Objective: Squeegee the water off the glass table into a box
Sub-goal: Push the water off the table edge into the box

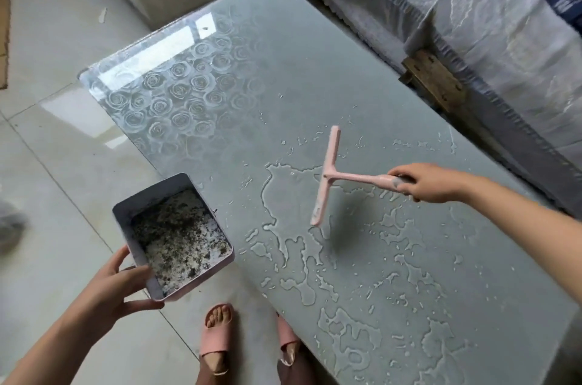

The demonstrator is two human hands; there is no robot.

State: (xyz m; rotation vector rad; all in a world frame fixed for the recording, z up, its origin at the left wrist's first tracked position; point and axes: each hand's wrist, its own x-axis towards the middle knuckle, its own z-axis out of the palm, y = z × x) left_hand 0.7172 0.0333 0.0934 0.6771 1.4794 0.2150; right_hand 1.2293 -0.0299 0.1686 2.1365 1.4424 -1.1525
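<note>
Standing in pink slippers on the tiled floor, the person holds the box at the near long edge of the glass table. The left hand grips its near corner, thumb on the rim and fingers curled under, and dark specks cover the bottom of the box. The right hand is wrapped round the handle of the pink squeegee, whose blade seems to hang just above the glass, judging by the shadow under it. The water lies in ragged puddles and drops across the near half of the table, none of it gathered at the edge yet, so this looks like the start of a stroke. Next, the blade needs to be set flat behind the puddle and drawn toward the box, whose rim should sit under the table edge. Farther off, the glass is dry and shows a rose pattern. A pale patterned sofa runs along the far side.
</note>
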